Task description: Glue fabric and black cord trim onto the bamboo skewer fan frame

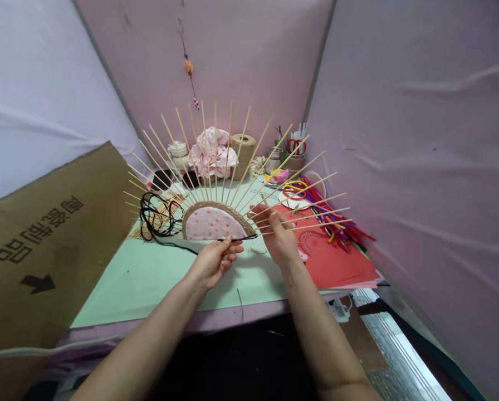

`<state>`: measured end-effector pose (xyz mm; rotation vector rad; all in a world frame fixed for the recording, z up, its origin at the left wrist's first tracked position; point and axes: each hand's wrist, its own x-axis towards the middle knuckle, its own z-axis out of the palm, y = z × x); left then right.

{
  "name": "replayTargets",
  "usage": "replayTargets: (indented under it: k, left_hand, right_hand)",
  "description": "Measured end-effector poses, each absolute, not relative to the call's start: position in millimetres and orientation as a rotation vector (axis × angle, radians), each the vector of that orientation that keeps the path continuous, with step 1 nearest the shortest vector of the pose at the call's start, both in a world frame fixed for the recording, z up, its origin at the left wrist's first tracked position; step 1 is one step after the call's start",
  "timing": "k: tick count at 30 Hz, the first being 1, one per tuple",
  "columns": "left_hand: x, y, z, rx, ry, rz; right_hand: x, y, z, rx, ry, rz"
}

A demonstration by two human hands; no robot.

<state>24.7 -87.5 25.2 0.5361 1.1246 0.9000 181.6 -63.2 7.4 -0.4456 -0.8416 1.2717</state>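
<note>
A half-round piece covered in pink dotted fabric (214, 224) stands above the table, with a twine-wrapped curved rim (211, 204). Thin wooden sticks (216, 145) spread out from that rim like sun rays. My left hand (218, 259) pinches the black cord (249, 237) at the straight lower edge, near its middle. From there the cord runs left to a loose tangled bundle (149, 223). On the right, my right hand (278, 231) is closed around the lowest sticks close to the rim; its fingertips are partly hidden behind them.
Red paper sheets (341, 262) and colourful pipe cleaners (337, 223) lie at the right. At the back stand a twine spool (243, 153), bunched pink fabric (214, 150), a white jar (178, 153) and red-handled scissors (296, 146). A cardboard panel (65, 234) leans at left.
</note>
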Motion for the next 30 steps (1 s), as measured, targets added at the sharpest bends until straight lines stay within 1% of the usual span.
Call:
replayTargets:
  k: [3, 8, 10, 13, 21, 26, 30]
  left_hand:
    - [21, -90, 21, 0.791, 1.211, 0.915]
    - [12, -87, 25, 1.602, 1.456, 1.022]
    - [12, -82, 31, 1.742, 1.508, 1.019]
    - [18, -74, 40, 1.656, 1.457, 0.980]
    - [37, -71, 53, 1.078, 1.111, 0.950]
    - [38, -72, 50, 0.991, 0.957, 0.960]
    - [39, -73, 48, 0.998, 0.990, 1.012]
  right_hand:
    - [182, -63, 4, -0.443, -0.834, 1.262]
    - [182, -62, -3, -0.447, -0.818, 1.262]
    - [182, -63, -6, -0.455, -0.809, 1.263]
    - [182, -64, -8, -0.457, -0.806, 1.262]
    - [182, -69, -9, -0.478, -0.798, 1.278]
    - [181, -71, -8, -0.479, -0.789, 1.284]
    - [181, -72, -8, -0.468, -0.786, 1.290]
